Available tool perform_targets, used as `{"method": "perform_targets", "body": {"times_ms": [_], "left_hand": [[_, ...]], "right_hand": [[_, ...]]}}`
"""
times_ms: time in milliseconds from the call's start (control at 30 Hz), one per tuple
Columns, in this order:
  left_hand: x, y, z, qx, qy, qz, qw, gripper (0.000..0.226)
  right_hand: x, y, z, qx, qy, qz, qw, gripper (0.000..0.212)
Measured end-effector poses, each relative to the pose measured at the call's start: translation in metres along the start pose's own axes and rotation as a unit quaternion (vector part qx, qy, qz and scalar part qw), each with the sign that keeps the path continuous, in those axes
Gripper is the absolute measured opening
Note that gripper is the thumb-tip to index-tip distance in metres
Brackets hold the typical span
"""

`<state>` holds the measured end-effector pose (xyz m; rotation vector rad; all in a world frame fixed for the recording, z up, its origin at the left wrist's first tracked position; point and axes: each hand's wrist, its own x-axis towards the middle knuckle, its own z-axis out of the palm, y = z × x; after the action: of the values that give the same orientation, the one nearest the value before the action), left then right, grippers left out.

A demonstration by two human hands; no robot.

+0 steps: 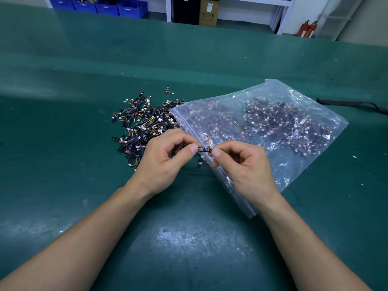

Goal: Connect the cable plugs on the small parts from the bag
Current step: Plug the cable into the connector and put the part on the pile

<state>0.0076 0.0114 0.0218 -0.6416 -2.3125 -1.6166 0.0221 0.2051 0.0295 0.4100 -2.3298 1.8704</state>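
On the green table (63, 122), one loose pile of small parts (140, 127) is being seen at the left, too tangled to be counted, its near edge being covered by the left hand (161, 162). One small black part (204, 149) is being pinched at its ends by the curled fingertips of that hand and the right hand (244, 168), over the mouth of the one clear bag (273, 131), whose contents are being blurred by plastic.

Part (203, 149) ends hidden by fingertips (193, 148); plugged or not: too small; bins (109, 6) cut off @ top.
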Motion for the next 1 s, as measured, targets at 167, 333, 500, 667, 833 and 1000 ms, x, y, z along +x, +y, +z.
{"method": "perform_targets", "body": {"times_ms": [167,333,500,667,833,1000], "left_hand": [[0.0004,0.0011,0.0021,-0.002,0.007,-0.012,1.000,0.011],[0.0013,0.0023,0.0018,0.001,0.021,-0.011,1.000,0.012],[0.0008,0.0016,0.0020,-0.005,0.015,-0.010,1.000,0.011],[0.0003,0.0006,0.0005,-0.006,0.008,-0.006,1.000,0.024],[0.0003,0.0014,0.0027,0.000,0.009,-0.007,1.000,0.010],[0.0006,0.0014,0.0029,0.008,0.022,-0.004,1.000,0.010]], "right_hand": [[-0.0001,0.0012,0.0010,0.008,-0.007,0.015,1.000,0.013],[-0.0006,0.0001,-0.0003,0.023,-0.001,0.019,1.000,0.013],[0.0002,0.0007,0.0008,0.002,-0.003,0.006,1.000,0.017],[0.0012,0.0005,0.0000,-0.015,0.005,0.005,1.000,0.022],[0.0000,0.0002,0.0010,-0.018,0.004,0.004,1.000,0.009],[-0.0005,0.0007,0.0014,0.003,0.008,0.012,1.000,0.008]]}}
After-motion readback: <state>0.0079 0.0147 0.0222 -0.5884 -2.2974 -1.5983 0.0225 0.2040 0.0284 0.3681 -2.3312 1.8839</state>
